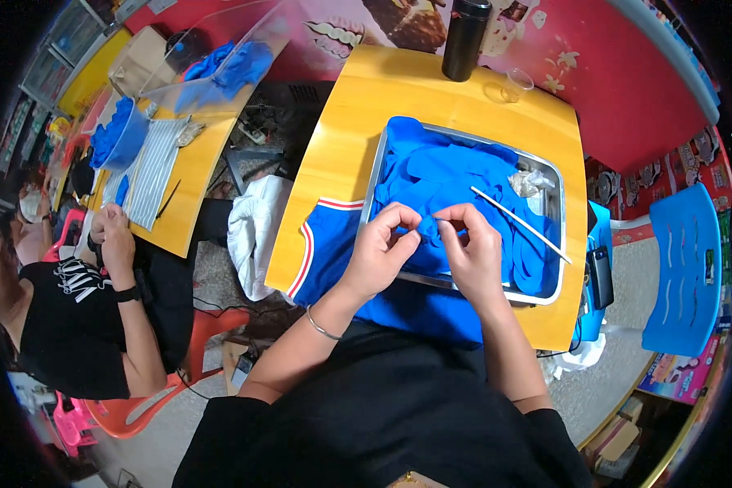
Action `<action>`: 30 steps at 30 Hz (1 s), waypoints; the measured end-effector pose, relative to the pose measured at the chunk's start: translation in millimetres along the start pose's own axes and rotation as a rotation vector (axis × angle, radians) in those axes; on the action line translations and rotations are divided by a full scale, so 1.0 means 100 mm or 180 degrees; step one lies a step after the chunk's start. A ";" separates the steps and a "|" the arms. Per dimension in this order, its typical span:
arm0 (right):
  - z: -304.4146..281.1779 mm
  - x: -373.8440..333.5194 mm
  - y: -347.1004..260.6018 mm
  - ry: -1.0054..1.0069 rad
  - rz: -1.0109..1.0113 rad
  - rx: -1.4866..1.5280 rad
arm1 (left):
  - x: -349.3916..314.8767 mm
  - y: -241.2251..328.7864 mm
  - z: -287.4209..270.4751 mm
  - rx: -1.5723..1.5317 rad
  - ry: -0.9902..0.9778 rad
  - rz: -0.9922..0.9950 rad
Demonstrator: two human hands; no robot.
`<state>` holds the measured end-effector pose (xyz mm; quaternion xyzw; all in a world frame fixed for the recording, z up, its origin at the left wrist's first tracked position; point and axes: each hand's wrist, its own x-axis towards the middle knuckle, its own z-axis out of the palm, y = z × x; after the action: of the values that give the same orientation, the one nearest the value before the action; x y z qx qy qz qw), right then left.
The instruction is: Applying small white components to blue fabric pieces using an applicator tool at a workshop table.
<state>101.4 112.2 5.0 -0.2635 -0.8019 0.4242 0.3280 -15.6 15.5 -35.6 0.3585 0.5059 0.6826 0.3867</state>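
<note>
Both of my hands meet over the near edge of a metal tray [558, 213] heaped with blue fabric pieces [455, 167]. My left hand [385, 248] pinches a small blue fabric piece [429, 231] between thumb and fingers. Opposite it, my right hand [472, 248] pinches the same piece, its fingertips nearly touching the left ones. A thin white stick [520, 224] lies slantwise across the tray, right of my hands. Under my forearms, a blue garment with red and white trim [330, 244] spreads over the table's near edge.
A black bottle [466, 41] and a clear cup [516, 84] stand on the yellow table's [358, 106] far side. Crumpled plastic [530, 182] lies in the tray. At left, a co-worker [73, 317] sits by another table with a blue basin [122, 134]. A blue chair [681, 268] stands right.
</note>
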 end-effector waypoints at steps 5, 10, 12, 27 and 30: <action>-0.04 -0.04 0.00 -0.0101 0.0226 0.0453 | -0.02 0.16 0.14 0.0752 0.0718 0.0707; -0.03 -0.07 -0.08 -0.0011 -0.0004 0.0202 | 0.00 0.22 0.10 0.1592 0.0428 0.0912; -0.02 -0.08 -0.08 0.0071 -0.0128 0.0117 | -0.02 0.23 0.09 0.1591 0.0344 0.0874; 0.02 -0.02 -0.05 0.0077 -0.0559 -0.0226 | 0.02 0.18 -0.05 0.0053 -0.0666 -0.0092; 0.00 -0.03 -0.08 -0.0022 -0.0606 -0.0292 | 0.02 0.19 -0.09 -0.0247 -0.0804 -0.0220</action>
<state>101.6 105.9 11.2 -0.1995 -0.8430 0.3548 0.3517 -27.4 10.2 -18.6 0.4087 0.4384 0.6374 0.4842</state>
